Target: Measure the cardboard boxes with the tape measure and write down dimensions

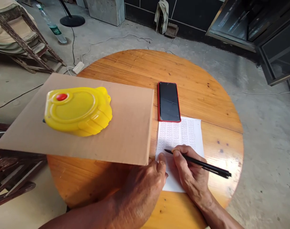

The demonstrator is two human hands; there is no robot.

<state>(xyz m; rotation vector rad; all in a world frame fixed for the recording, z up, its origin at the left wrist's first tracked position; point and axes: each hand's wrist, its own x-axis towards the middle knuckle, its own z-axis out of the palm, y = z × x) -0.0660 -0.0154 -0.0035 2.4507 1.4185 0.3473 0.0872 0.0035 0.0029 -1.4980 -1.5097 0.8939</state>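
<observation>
A black pen [205, 164] is pinched in the fingers of my right hand [194, 171], its tip at the sheet, below the written rows. The white sheet of paper [198, 133] lies on the round wooden table and carries columns of small handwriting in its upper half. My left hand [147, 178] rests with curled fingers on the sheet's left edge, holding it down; some of its fingers are hidden underneath. Just past the top of the paper lies a phone [169, 101] in a red case, slightly overlapping the sheet, its screen dark.
Left of the paper, a flat cardboard box [133, 127] bears a yellow plastic object [78, 109] with a red button. The box overhangs the left side of the table [140, 66]. On the floor are a wooden chair [31, 41], a water bottle [53, 27] and cables.
</observation>
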